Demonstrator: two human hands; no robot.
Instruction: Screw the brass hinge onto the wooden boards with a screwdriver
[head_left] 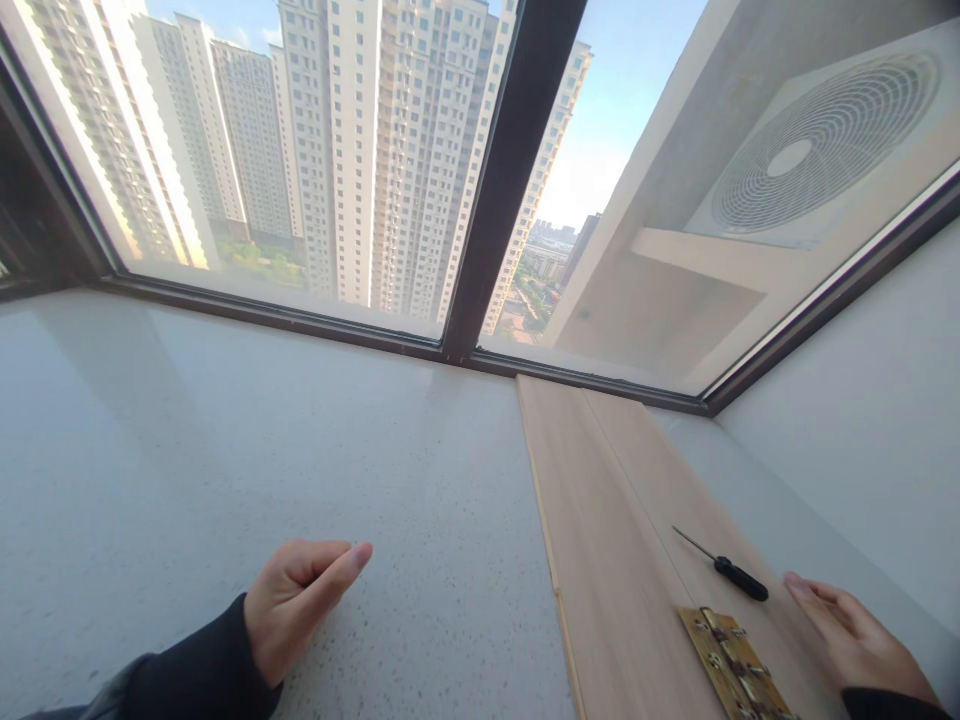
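Observation:
My left hand (309, 602) hovers over the speckled white sill, its fingers curled and the thumb pressed along them, with nothing visible in it. At the lower right, my right hand (862, 640) is beside the light wooden boards (600, 500), fingers bent and held together, no object showing in them. Just left of its fingertips lies a screwdriver (739, 578) with a black handle, its thin shaft pointing to the upper left. Below that, a brass-coloured hinge (731, 665) with several screws rests on the boards, cut off by the bottom edge of the view.
The white stone sill (337, 450) spreads left of the boards. Behind it stands a dark-framed window (487, 200), with tall buildings and an air-conditioner unit (825, 150) outside. A white wall (862, 420) rises on the right.

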